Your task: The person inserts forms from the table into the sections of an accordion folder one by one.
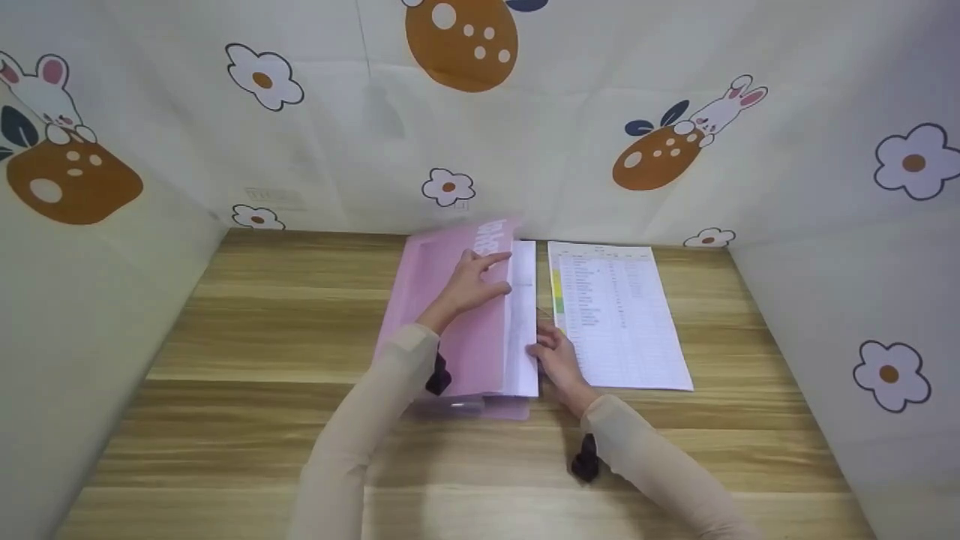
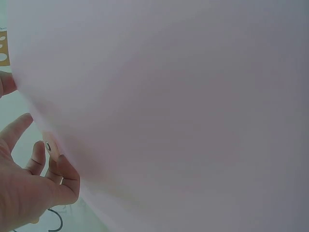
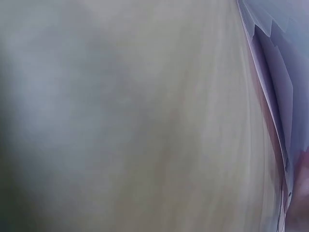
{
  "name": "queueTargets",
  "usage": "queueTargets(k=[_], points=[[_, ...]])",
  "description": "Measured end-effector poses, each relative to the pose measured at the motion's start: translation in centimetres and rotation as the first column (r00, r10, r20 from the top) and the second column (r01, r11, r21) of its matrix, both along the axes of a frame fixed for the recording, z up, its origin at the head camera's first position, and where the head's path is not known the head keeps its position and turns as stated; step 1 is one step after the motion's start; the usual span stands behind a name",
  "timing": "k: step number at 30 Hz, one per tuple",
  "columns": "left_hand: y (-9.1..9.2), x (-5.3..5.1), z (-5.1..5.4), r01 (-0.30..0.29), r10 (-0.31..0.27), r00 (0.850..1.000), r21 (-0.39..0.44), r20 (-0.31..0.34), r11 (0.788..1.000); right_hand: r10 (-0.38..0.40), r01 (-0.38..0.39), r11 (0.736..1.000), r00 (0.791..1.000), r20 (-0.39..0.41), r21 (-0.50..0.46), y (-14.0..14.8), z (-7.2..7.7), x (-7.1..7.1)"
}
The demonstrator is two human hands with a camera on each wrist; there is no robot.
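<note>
Right grip point(image 1: 559, 363) pinching white sheets point(image 1: 523, 330), left grip point(image 1: 466, 286) at pink folder point(image 1: 469, 349) edge, hold unclear, tabletop point(image 1: 262, 330) extending leftward.

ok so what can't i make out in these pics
Head view: print on the loose table sheet, too small to read.
Head view: most of the white papers, hidden by the pink folder cover.
Left wrist view: whatever lies behind that cover, which fills most of the frame.
Right wrist view: papers, cut off by the right edge.
</note>
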State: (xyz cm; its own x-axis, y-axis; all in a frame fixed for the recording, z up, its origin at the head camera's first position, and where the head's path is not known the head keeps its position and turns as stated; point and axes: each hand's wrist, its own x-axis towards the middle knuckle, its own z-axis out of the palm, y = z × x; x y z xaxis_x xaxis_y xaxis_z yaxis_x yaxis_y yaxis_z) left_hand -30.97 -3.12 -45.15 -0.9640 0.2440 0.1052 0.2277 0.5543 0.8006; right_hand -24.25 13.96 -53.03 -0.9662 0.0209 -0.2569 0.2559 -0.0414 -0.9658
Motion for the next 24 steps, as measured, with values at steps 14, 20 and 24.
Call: queueTargets(k=[14,20,24], points=[[-0.04,0.06,0.03,-0.003,0.003,1.000,0.003,0.014,1.000,0.140,-0.142,0.982,0.990,0.026,0.124,0.60,0.59,0.40],[-0.06,0.10,0.08,-0.001,0.001,1.000,-0.007,0.003,1.000,0.165,-0.166,0.977,0.986,0.015,0.132,0.77,0.80,0.31],[-0.04,0.03,0.03,-0.003,0.003,1.000,-0.011,-0.005,1.000,0.173,-0.171,0.978,0.985,-0.005,0.118,0.56,0.65,0.28]])
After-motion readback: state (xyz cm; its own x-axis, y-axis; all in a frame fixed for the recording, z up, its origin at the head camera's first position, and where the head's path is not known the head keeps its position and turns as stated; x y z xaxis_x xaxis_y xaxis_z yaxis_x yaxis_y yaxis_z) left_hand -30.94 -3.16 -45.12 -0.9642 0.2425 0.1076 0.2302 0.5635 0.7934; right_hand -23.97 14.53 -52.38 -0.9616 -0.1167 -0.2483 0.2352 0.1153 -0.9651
